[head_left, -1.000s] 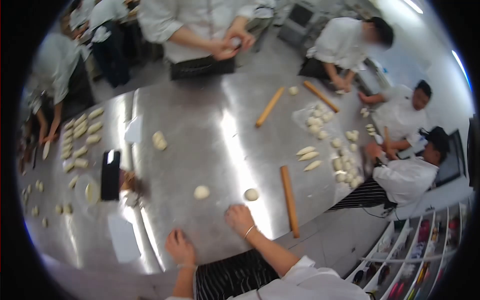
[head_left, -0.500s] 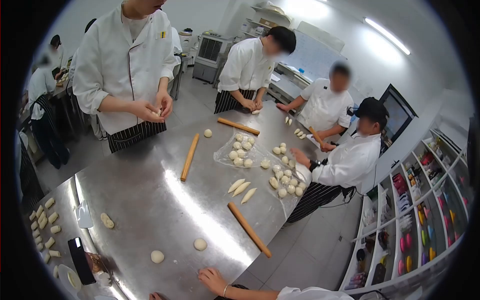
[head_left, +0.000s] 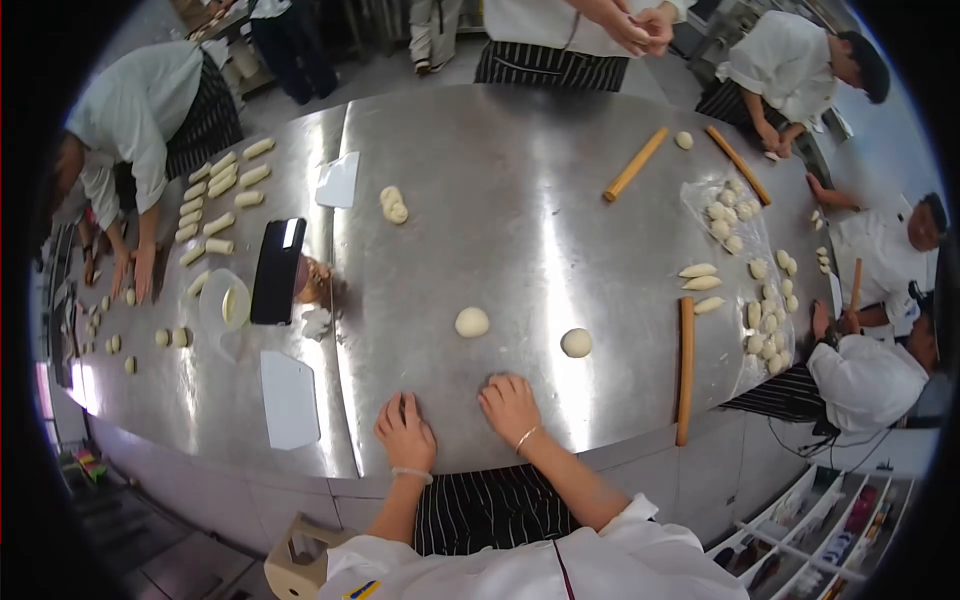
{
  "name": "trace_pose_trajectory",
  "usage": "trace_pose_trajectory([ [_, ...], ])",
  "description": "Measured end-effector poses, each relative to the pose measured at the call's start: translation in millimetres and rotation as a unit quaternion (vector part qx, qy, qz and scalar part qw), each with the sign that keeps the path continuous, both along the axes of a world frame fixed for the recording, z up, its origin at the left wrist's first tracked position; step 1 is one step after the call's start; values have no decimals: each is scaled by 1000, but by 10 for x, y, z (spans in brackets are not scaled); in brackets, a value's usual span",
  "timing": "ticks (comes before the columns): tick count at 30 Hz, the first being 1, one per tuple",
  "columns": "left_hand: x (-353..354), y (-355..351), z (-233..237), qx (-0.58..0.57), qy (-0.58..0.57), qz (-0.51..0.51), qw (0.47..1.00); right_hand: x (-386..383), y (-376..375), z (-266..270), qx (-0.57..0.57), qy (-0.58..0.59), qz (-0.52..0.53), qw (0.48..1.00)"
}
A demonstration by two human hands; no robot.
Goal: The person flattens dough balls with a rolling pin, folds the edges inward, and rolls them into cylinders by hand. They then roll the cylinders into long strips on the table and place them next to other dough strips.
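Observation:
My left hand [head_left: 405,433] rests on the metal table [head_left: 480,200] near its front edge, its fingers parted and nothing held. To its right lies my right hand [head_left: 510,406], fingers stretched forward on the steel and also holding nothing. Just beyond them sits a smooth round dough ball [head_left: 472,322]; a second dough ball [head_left: 576,343] lies farther right. Neither hand touches a ball. A knotted piece of dough [head_left: 394,205] is farther back on the left.
Left are a phone [head_left: 278,272], a plastic bowl [head_left: 225,308], white scrapers [head_left: 289,400] and several dough rolls [head_left: 222,183]. A rolling pin [head_left: 685,370], pointed dough pieces [head_left: 703,283] and bagged dough balls [head_left: 735,215] lie right. Several people work around the table.
My view has swung down and to the left, bringing both hands fully into sight. The two nearest dough balls look unmoved on the table.

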State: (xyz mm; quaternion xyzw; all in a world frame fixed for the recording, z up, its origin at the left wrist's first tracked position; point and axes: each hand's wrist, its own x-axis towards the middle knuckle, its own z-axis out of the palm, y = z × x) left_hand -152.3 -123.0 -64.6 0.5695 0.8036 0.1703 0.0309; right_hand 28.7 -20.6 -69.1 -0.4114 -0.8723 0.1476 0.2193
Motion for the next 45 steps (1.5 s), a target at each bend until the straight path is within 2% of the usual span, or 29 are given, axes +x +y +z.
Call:
trace_pose_trajectory([
  [2, -19, 88, -31, 8, -1, 3, 1000, 171, 417, -122, -69, -56, 61, 994],
  [4, -21, -89, -32, -6, -3, 1, 1000, 430, 382, 37, -19, 17, -69, 997],
  [7, -9, -12, -61, -9, 5, 8, 1000, 582, -262, -32, 40, -33, -98, 994],
  [8, -11, -16, -53, -6, 1, 6, 1000, 421, -434, 12, -5, 4, -93, 996],
  [9, -11, -17, -29, -6, -3, 4, 1000, 250, -417, 21, 3, 4, -48, 999],
  [12, -32, 0, -2, -3, -13, 1, 1000, 76, 82, -29, 11, 17, 40, 999],
  [14, -1, -71, -19, -10, -26, 0, 1000, 291, 295, 103, -11, -26, -27, 999],
  [16, -25, -22, -35, -6, -34, -4, 999, 640, -17, -47, 12, -18, -141, 990],
  [18, -33, 23, -17, -9, -22, -1, 1000, 614, -482, -109, 16, -24, -150, 988],
  [19, -4, 4, -10, -15, -20, 1, 1000, 391, -567, 2, -37, -24, -124, 991],
  [20, 4, -8, -9, -12, -19, -1, 1000, 219, -467, -22, 3, -5, -59, 998],
  [22, 2, -11, -40, -4, -18, 2, 1000, 121, -5, -65, 12, 14, 4, 1000],
  [25, -19, -22, -45, -7, 2, -3, 1000, 444, 163, 88, 21, -8, -85, 996],
  [26, -10, -32, -44, -12, -4, 0, 1000, 561, -8, 72, 17, 2, -130, 991],
  [29, -24, 51, -37, -14, -3, 2, 1000, 485, -644, 35, -18, 12, -164, 986],
  [32, 18, -55, -37, -25, 9, 8, 1000, 163, -449, 72, 6, 3, -54, 999],
  [35, 12, -5, -29, -14, 5, 7, 1000, 306, -18, 75, 9, -6, -38, 999],
  [36, 14, -18, -28, -12, 6, 6, 1000, 453, 24, 133, 26, -22, -83, 996],
  [38, 4, 27, -28, -6, 11, 8, 1000, 710, -222, 44, 25, -21, -136, 990],
  [40, 19, 21, -34, -2, 17, 8, 1000, 633, -532, 14, 18, -17, -145, 989],
  [42, 7, 7, -75, 3, 3, 5, 1000, 370, -554, -25, 40, -3, -73, 997],
  [44, 14, 0, -87, 9, -8, 1, 1000, 270, -256, -52, 40, -3, -10, 999],
  [45, 6, 9, -73, 13, -10, -1, 1000, 293, -144, -47, 25, -15, -32, 999],
])
